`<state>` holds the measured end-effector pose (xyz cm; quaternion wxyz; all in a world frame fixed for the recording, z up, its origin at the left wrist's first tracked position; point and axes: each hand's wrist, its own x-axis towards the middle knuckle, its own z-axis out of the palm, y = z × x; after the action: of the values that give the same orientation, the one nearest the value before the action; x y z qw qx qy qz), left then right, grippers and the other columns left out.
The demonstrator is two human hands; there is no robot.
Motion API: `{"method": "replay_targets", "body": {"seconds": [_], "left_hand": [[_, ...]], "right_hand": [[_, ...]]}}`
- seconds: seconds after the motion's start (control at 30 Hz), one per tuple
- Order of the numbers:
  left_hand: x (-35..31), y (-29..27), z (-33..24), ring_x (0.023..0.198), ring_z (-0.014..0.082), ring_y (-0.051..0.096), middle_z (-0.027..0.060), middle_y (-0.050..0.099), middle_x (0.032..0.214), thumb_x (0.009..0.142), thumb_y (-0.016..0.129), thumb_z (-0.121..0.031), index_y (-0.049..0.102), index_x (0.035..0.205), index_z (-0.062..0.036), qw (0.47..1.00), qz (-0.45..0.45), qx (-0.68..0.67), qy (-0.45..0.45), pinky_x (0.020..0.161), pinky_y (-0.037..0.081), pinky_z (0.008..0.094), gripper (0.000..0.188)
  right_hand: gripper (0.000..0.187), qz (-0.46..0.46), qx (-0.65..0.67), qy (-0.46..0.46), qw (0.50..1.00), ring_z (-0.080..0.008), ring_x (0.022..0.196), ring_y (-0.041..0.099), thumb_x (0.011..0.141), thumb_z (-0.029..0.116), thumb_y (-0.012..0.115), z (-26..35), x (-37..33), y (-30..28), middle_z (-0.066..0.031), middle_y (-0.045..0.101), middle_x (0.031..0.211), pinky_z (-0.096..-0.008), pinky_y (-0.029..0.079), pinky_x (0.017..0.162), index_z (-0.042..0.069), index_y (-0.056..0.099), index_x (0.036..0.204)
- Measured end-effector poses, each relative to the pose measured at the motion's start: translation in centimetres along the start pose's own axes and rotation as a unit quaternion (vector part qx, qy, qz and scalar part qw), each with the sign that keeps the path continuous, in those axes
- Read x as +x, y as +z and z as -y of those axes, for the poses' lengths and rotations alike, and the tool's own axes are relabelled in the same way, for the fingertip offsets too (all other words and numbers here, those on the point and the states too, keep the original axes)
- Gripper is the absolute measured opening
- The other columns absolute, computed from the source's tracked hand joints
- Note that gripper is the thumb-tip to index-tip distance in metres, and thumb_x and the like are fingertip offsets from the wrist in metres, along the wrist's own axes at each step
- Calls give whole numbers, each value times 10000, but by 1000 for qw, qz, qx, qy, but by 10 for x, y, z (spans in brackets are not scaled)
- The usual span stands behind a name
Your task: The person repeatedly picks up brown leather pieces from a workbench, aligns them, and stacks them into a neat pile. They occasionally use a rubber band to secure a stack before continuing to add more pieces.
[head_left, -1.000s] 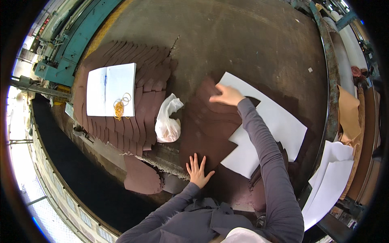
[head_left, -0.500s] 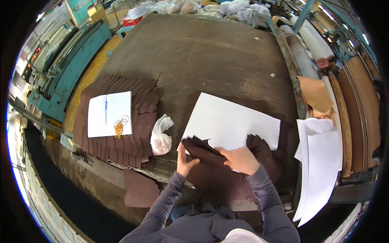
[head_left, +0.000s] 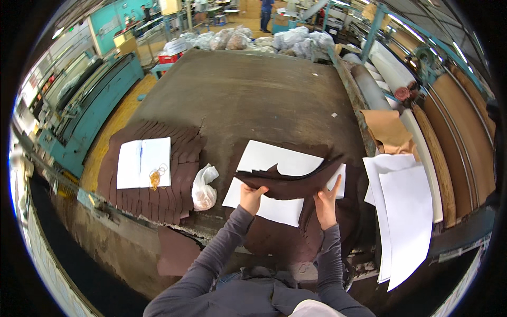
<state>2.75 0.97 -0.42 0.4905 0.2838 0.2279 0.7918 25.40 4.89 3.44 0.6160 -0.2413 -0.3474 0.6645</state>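
Far to the left of the hands a white notebook (head_left: 143,162) lies on stacked brown pieces (head_left: 174,182); nearer, a crumpled plastic bag (head_left: 203,187); the left hand (head_left: 251,197) and right hand (head_left: 326,203) both grip a dark brown cut piece (head_left: 288,182), lifted above white paper (head_left: 274,158) on the table (head_left: 253,95); more white sheets (head_left: 404,211) lie to their right.

factory floor, cutting table (head_left: 253,100), material rolls (head_left: 454,132)

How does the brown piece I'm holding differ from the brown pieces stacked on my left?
The held brown piece is lifted off the table in both hands, left hand and right hand; the stacked brown pieces lie flat, overlapping. The held piece is bare; the stack carries an open notebook. Both are dark brown.
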Motion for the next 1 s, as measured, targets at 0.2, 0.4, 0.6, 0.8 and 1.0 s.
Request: {"method": "replay_targets", "body": {"seconds": [0.2,0.4,0.6,0.8,1.0], "left_hand": [[-3,-32,-15,1007,144,580,74,626,1126,721,698,103,587,1127,-19,984,9,155,-85,874,453,291,438],[-36,-106,13,1159,176,491,81,532,1238,638,750,119,409,1341,-81,969,23,213,-120,987,405,323,807],[-27,-75,11,1008,141,546,43,582,1090,720,691,94,435,1321,-49,972,-76,190,-117,896,442,299,669],[-2,24,13,994,152,556,63,572,1149,861,582,34,480,1214,-15,968,-17,237,-81,878,441,287,370],[14,69,129,1075,203,525,86,533,1200,825,633,-71,423,1308,-36,929,133,225,-262,905,433,306,528]], "right_hand": [[899,55,-158,-27,985,-186,1077,519,666,-166,667,-17,-8,-10,-70,495,1202,-315,439,924,102,255,1419],[589,31,-212,88,973,-177,1017,556,688,-117,706,-101,-42,-66,-53,573,1076,-318,452,901,29,474,1208],[360,-32,-275,28,961,-154,915,578,738,13,738,-86,-38,-54,-48,632,1010,-298,471,789,-4,588,1064],[428,-180,-229,-105,951,-175,992,543,785,-2,685,-20,-58,-31,-65,591,1110,-288,408,885,-21,516,1178],[510,-375,-294,-136,868,-228,1119,476,814,70,673,21,-82,-112,-132,477,1275,-355,394,930,-19,448,1263]]}}
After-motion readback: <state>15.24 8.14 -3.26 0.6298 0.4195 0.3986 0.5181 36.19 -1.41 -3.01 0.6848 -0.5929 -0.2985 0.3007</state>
